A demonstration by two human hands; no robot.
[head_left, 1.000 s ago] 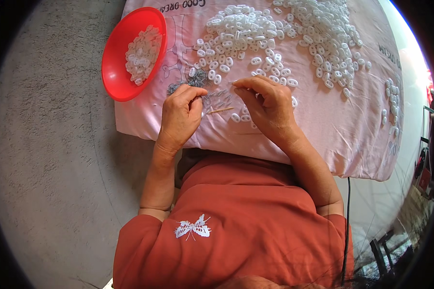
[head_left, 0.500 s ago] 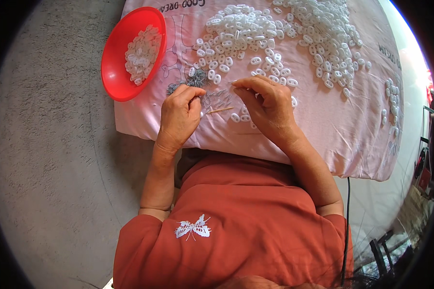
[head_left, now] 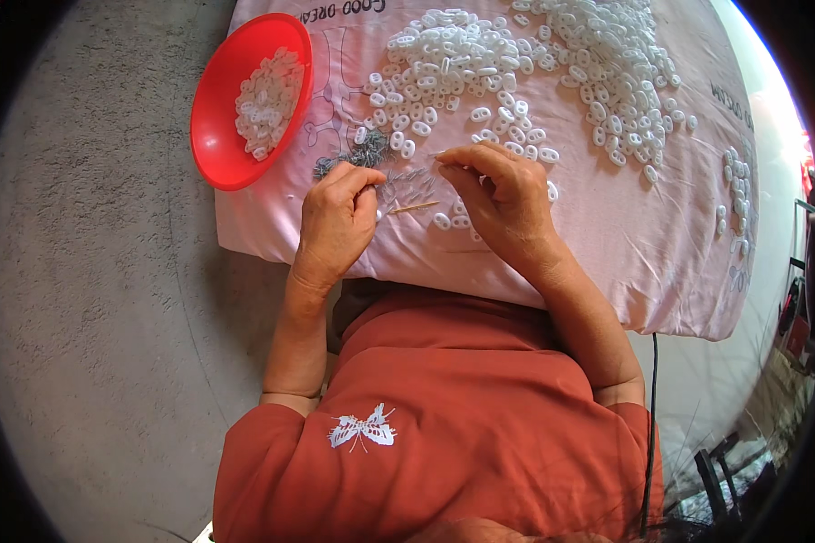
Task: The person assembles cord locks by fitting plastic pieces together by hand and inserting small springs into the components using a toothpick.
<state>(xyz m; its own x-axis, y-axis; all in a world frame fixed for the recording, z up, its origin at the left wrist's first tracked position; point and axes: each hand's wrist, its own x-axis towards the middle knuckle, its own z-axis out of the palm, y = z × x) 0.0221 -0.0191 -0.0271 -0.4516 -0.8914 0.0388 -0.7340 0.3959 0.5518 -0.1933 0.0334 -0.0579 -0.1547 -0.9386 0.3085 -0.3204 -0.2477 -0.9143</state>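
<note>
Over the near part of the pink cloth, my left hand [head_left: 340, 213] is closed with thumb and index finger pinched. Whatever is in that pinch is hidden. My right hand [head_left: 507, 199] sits to its right, also pinching, with a tiny pale bit at its fingertips, too small to name. Beyond the left hand lies a heap of small grey pieces [head_left: 362, 154]. Thin clear slivers [head_left: 409, 186] are scattered between the hands, and a thin wooden stick [head_left: 415, 207] lies near the left thumb. Several white oval two-holed pieces [head_left: 441, 221] rest close to the right hand.
A red bowl [head_left: 213, 136] holding translucent white pieces stands at the far left of the cloth-covered table [head_left: 607, 262]. Large piles of white two-holed pieces [head_left: 453, 54] spread across the back. A smaller group [head_left: 738, 185] lies along the right edge. A black cable [head_left: 652, 425] hangs beside my right arm.
My left hand has shifted very slightly, showing a little more of the grey heap. My right hand stays in the same place and pose.
</note>
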